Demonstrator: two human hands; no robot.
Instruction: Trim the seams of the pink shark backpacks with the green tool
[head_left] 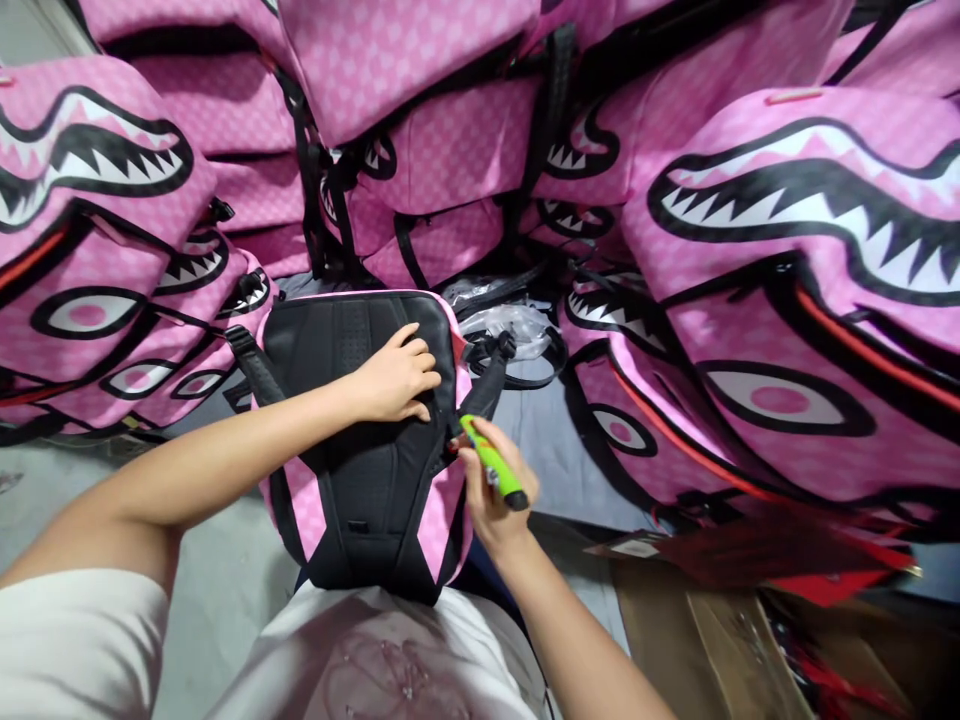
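Observation:
A pink backpack (pixel 360 480) with a black padded back panel lies in front of me, back side up. My left hand (pixel 397 377) rests on the upper part of that panel, fingers stretched out and holding nothing. In my right hand (pixel 499 485) is a lime-green handheld tool (pixel 489 458) with a black end; its exact kind is unclear. The tool's front end is at the backpack's right edge, near a shoulder strap (pixel 491 380). What it touches there is hidden. Another black strap (pixel 255 362) sticks out at the left edge.
Pink backpacks with shark mouths and eyes stand stacked on the left (pixel 90 260), at the back (pixel 465 150) and on the right (pixel 810 300). Clear plastic and black cord (pixel 517 335) lie on the grey table (pixel 570 470). At lower right is a cardboard box (pixel 675 640).

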